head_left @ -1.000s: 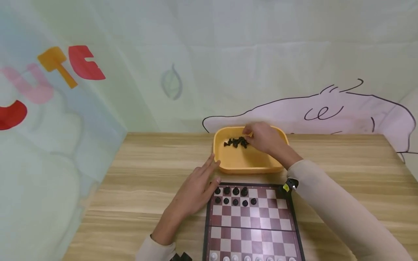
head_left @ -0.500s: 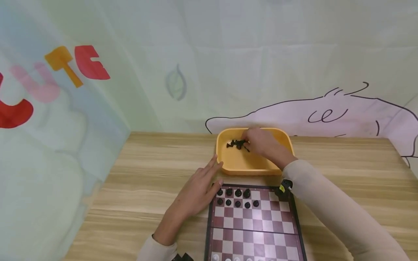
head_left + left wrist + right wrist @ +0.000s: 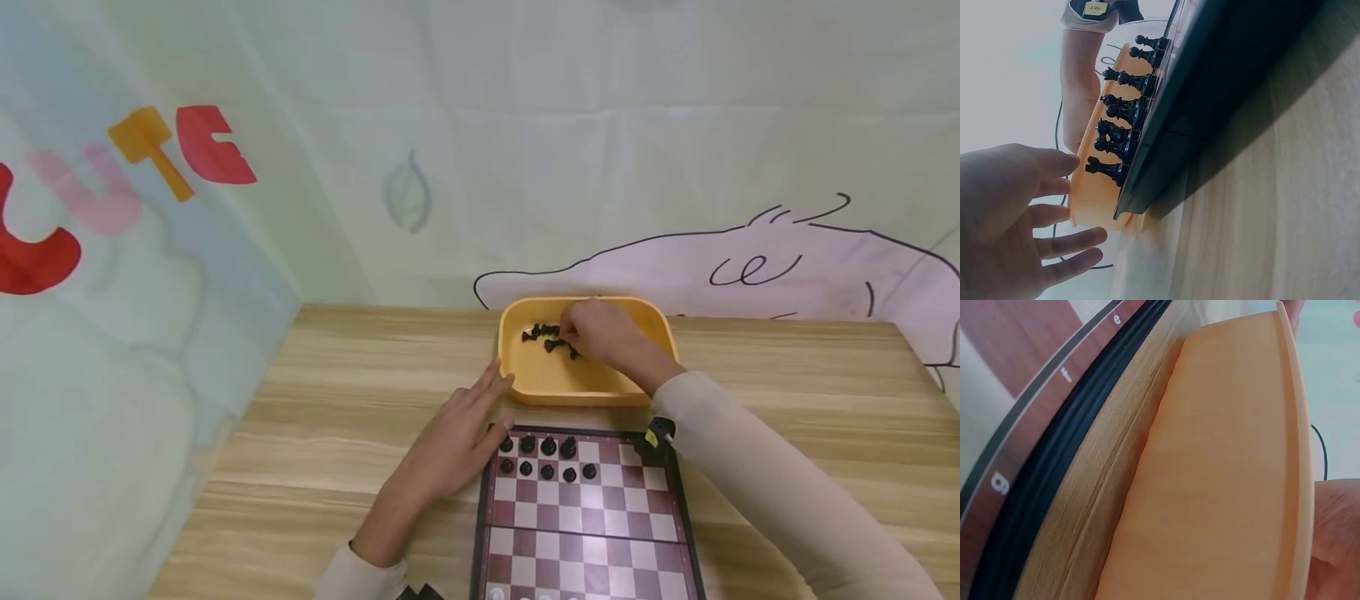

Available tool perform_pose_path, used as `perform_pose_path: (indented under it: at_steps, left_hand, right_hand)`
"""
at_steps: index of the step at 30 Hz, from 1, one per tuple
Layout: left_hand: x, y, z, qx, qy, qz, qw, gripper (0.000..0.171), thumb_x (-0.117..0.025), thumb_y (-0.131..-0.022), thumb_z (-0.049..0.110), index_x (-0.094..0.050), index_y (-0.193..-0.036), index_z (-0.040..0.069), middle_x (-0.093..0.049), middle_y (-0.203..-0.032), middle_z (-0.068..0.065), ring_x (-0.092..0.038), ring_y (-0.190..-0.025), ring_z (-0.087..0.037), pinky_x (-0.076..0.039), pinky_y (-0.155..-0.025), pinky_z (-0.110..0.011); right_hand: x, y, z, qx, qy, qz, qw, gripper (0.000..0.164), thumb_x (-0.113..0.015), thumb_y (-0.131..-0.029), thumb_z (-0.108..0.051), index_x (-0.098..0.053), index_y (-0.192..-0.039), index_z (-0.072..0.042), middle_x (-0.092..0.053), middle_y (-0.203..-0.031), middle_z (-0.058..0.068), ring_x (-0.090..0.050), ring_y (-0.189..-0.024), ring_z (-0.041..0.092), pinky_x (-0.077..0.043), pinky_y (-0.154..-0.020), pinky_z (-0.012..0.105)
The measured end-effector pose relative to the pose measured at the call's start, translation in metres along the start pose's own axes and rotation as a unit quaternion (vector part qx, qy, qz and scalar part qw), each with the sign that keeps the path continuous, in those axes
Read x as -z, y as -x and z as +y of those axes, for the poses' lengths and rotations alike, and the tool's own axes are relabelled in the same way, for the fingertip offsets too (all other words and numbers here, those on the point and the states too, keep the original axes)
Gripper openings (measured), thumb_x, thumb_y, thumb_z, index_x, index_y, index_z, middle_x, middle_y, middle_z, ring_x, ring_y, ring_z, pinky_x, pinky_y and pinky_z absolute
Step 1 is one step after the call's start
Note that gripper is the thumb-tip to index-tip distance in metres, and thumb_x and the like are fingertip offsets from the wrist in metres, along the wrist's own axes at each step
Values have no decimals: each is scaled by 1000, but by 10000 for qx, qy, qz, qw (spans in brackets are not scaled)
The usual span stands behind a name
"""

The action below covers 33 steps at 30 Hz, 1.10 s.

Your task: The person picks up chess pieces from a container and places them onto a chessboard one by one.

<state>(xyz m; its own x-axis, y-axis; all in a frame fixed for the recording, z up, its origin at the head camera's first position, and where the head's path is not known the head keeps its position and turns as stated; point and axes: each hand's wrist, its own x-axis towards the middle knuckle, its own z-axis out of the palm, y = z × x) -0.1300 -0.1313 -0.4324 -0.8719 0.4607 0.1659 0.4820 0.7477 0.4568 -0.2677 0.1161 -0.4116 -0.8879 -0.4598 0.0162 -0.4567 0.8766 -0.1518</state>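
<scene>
Our left hand (image 3: 453,437) spreads beside the yellow tray (image 3: 570,398); our right hand (image 3: 602,332) dips inside, whether gripping anything we can't tell. Black chess pieces (image 3: 552,344) by its fingertips should be light, hard, slick, best pinched mid-stem.

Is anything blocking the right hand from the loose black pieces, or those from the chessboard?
Nothing visible blocks the right hand from the loose black pieces. Between them and the chessboard stands the near wall of the yellow tub.

Tray (image 3: 540,372): front free from above, rim (image 3: 577,399) blocks sideways.
Board (image 3: 581,518): middle free, black pieces (image 3: 548,448) block far left.
Left hand (image 3: 450,446): blocks tray-board gap's left end.
</scene>
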Motion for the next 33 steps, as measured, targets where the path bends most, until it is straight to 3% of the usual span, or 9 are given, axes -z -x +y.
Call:
perform_pose_path:
  at_steps: [8, 21, 25, 28, 31, 33]
  left_hand:
    - [2, -1, 1, -24, -40, -12, 10000, 56, -36, -99, 48, -28, -150, 26, -5, -157, 9, -42, -121, -16, -40, -94, -38]
    - [1, 0, 0, -88, -64, -86, 9999, 57, -42, -99, 43, -25, -151, 27, -1, -156, 9, -42, -120, -18, -40, -95, -39]
    - [2, 0, 0, -68, -63, -74, 9999, 57, -44, -98, 41, -24, -151, 27, -2, -157, 10, -43, -118, -17, -40, -94, -38]
    - [3, 1, 1, -18, -30, -97, 9999, 57, -43, -99, 42, -26, -151, 27, -1, -156, 10, -43, -119, -17, -40, -95, -38]
    - [3, 2, 0, 20, -27, -121, 9999, 57, -39, -99, 46, -26, -151, 27, -1, -156, 11, -43, -119, -16, -39, -96, -38]
    - [3, 2, 0, 4, -14, -110, 9999, 57, -37, -99, 48, -26, -151, 26, -1, -156, 10, -43, -119, -16, -39, -96, -38]
  right_hand:
    - [4, 1, 2, -84, -199, -220, 9995, 16, -60, -88, -13, -63, -73, -16, -55, -69, -2, -46, -61, 14, -36, -53, 29]
    - [0, 5, 5, -685, -175, -526, 9961, 31, -63, -86, -16, -52, -57, -15, -37, -53, -3, -42, -53, 15, -29, -46, 27]
    - [2, 5, 4, -668, -162, -506, 9964, 21, -64, -86, -17, -59, -65, -13, -48, -59, -1, -46, -57, 15, -34, -48, 28]
    - [3, 5, 3, -581, -195, -506, 9968, 7, -63, -85, -13, -70, -86, -12, -64, -80, 1, -53, -68, 14, -39, -52, 28]
    - [3, 5, 3, -504, -294, -477, 9972, 24, -60, -84, -9, -71, -104, -14, -68, -101, 1, -56, -77, 14, -44, -56, 28]
    - [2, 5, 3, -467, -356, -472, 9972, 28, -57, -84, -7, -71, -107, -15, -68, -105, 1, -56, -77, 13, -45, -56, 28]
